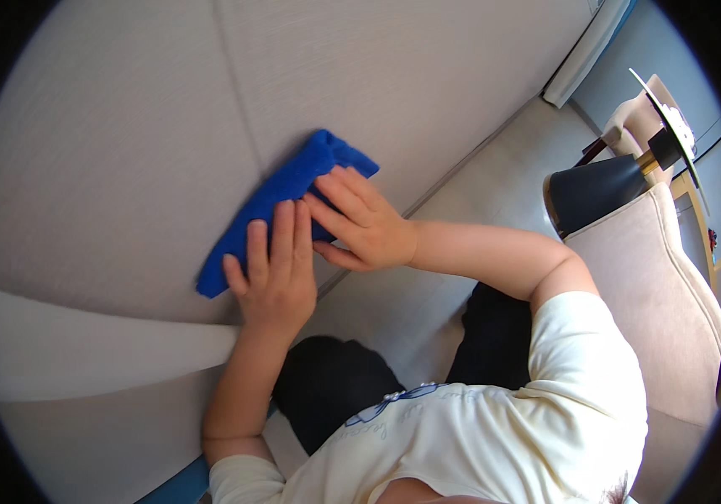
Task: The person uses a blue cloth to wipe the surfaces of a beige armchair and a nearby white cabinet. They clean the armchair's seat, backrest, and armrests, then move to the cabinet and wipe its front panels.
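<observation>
A folded blue cloth (272,195) lies flat against a light grey-beige wall (146,138). My left hand (282,271) presses on its lower middle part with the fingers extended. Beside it, my right hand (360,227) rests on the cloth's right side, its fingers slightly spread and pointing up and left. The fingertips of the two hands nearly meet. Both palms face the cloth, and the part beneath the fingers is hidden. The cloth's upper end is folded over near a faint vertical seam line in the wall.
A pale floor (499,157) runs along the wall's foot. At right stand a beige upholstered chair (644,264), a table with a dark conical base (600,189) and another chair (631,126). A white curtain (581,63) hangs at the upper right. A white band (102,346) crosses the lower left.
</observation>
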`<state>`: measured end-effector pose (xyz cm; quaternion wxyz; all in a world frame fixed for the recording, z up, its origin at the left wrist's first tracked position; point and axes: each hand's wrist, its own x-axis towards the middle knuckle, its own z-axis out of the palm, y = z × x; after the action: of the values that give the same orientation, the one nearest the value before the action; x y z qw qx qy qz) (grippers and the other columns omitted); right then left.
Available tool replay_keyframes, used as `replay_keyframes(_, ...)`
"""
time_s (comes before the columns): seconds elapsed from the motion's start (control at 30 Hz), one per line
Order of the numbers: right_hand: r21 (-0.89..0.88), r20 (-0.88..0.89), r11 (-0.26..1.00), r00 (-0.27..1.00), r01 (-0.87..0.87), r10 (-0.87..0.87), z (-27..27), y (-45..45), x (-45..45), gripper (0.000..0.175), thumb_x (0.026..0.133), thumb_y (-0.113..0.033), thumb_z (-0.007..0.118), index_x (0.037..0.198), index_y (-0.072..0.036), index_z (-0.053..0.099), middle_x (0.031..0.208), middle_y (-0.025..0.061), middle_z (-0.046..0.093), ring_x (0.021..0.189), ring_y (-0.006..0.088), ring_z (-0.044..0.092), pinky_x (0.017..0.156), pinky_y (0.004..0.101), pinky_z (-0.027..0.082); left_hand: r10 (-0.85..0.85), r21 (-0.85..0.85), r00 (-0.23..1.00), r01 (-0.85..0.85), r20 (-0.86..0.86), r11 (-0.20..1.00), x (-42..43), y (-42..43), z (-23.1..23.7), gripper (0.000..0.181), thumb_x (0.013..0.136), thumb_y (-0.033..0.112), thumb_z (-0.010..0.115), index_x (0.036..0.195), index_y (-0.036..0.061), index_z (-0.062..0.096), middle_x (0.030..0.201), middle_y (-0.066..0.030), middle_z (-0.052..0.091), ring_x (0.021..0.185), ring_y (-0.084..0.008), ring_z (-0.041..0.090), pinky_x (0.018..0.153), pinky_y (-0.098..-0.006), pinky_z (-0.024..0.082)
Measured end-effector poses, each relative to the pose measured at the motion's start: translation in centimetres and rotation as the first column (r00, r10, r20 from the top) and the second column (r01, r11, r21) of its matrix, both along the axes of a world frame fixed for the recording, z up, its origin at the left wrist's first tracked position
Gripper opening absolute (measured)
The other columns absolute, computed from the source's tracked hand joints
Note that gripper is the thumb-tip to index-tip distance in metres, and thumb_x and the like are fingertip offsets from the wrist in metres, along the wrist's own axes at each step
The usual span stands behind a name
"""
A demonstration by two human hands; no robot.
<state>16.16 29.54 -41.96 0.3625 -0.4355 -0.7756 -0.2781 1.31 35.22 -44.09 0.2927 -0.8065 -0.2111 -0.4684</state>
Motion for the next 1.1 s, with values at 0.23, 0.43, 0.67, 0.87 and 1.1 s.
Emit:
replay_keyframes(0.23, 0.196, 0.062, 0.979, 0.997, -0.058, 0.047, 5.3, 4.0, 2.2, 0.064, 0.069, -0.026, 0.064, 0.124, 0.002, 0.049, 0.136, 0.0219, 0.037, 0.127, 0.0378, 0.033, 0.104, 0.0471, 0.021, 0.075, -0.062, 0.986, -0.066, 0.151, 0.996, 0.7, 2.2, 6.7, 0.040, 0.093, 0.020, 0.036, 0.129, 0.0065, 0.047, 0.137, -0.0127, 0.041, 0.130, -0.0368, 0.030, 0.107, -0.0502, 0.003)
replay_keyframes(0.43, 0.154, 0.060, 0.988, 0.998, -0.025, 0.016, 1.2, 1.1, 7.4, 0.064, 0.069, -0.027, 0.066, 0.124, -0.001, 0.049, 0.136, 0.0170, 0.039, 0.126, 0.0339, 0.035, 0.102, 0.0444, 0.027, 0.100, -0.049, 0.975, -0.111, -0.198, 0.993, 4.6, -0.5, 4.4, 0.044, 0.086, 0.021, 0.045, 0.127, 0.0080, 0.050, 0.134, -0.0106, 0.045, 0.126, -0.0342, 0.036, 0.105, -0.0516, 0.014)
replay_keyframes(0.67, 0.329, -0.196, 0.943, 0.980, 0.046, 0.021, 2.6, 0.4, 12.9, 0.060, 0.071, -0.024, 0.063, 0.125, -0.002, 0.049, 0.135, 0.0151, 0.041, 0.124, 0.0317, 0.037, 0.098, 0.0408, 0.034, 0.067, 0.166, 0.941, -0.011, -0.332, 0.986, 11.7, -1.1, 9.3, 0.053, 0.081, 0.024, 0.048, 0.130, 0.0027, 0.044, 0.138, -0.0152, 0.038, 0.129, -0.0362, 0.030, 0.105, -0.0511, 0.009)
replay_keyframes(0.87, 0.448, -0.283, 0.874, 0.957, 0.187, -0.060, 10.7, -0.7, 17.9, 0.057, 0.074, -0.031, 0.057, 0.125, -0.006, 0.050, 0.135, 0.0094, 0.044, 0.125, 0.0268, 0.039, 0.105, 0.0398, 0.023, 0.162, 0.227, 0.959, -0.108, -0.232, 0.968, 17.0, -3.2, 18.3, 0.050, 0.087, 0.021, 0.042, 0.134, 0.0045, 0.040, 0.141, -0.0151, 0.034, 0.133, -0.0332, 0.025, 0.108, -0.0427, 0.008)
replay_keyframes(1.1, 0.252, -0.367, 0.955, 0.929, 0.158, -0.057, 0.9, -0.7, 17.0, 0.062, 0.070, -0.027, 0.062, 0.128, -0.013, 0.048, 0.137, 0.0015, 0.042, 0.127, 0.0178, 0.035, 0.107, 0.0380, 0.020, 0.171, 0.229, 0.823, -0.052, -0.541, 0.972, 16.2, -2.5, 10.8, 0.052, 0.081, 0.033, 0.051, 0.127, 0.0097, 0.050, 0.135, -0.0088, 0.044, 0.127, -0.0315, 0.035, 0.104, -0.0500, 0.013)
